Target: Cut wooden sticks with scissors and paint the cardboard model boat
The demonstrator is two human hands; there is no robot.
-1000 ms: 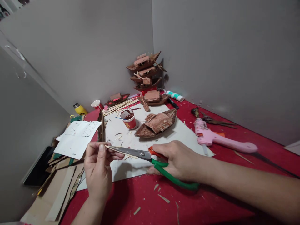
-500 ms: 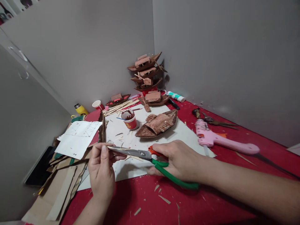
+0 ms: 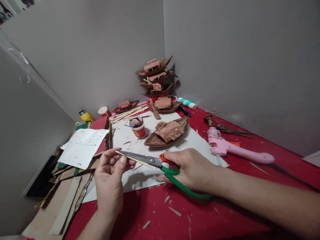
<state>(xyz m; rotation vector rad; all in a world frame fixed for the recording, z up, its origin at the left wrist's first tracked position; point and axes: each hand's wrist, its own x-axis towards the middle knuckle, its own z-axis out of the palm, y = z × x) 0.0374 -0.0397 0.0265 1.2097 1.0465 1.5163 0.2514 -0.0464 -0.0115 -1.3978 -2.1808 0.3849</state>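
- Red-topped table (image 3: 200, 216): far corner crowded with a stack of brown model boats (image 3: 153, 65).
- White paper sheet (image 3: 197, 143) over the table's middle; both hands work above its near edge.
- Cardboard pile (image 3: 67, 200) along the table's left edge.
- Pink hot glue gun (image 3: 240, 151) toward the table's right edge, nozzle end beside the sheet. Good place for it, clear of the cutting arm.
- Brown roofed model boat (image 3: 170, 131) on the sheet, right of its middle, beyond the scissors.
- Right hand (image 3: 190, 170): wrapped round the scissor handles, apart from the left. Short, controlled squeezes would probably suit such slight stock.
- Left hand (image 3: 110, 173): thumb and fingers pinched on the stick. Blade tips lie very near these fingertips; better, I judge, to grip further back from them.
- Orange-and-green scissors (image 3: 155, 161): blades at a shallow angle, almost along the stick. Cannot tell whether they bite it. Working nearer the pivot should give steadier control.
- Thin wooden stick (image 3: 139, 162): held off the sheet, above its near edge; slender, likely to split or twist if squeezed hard.
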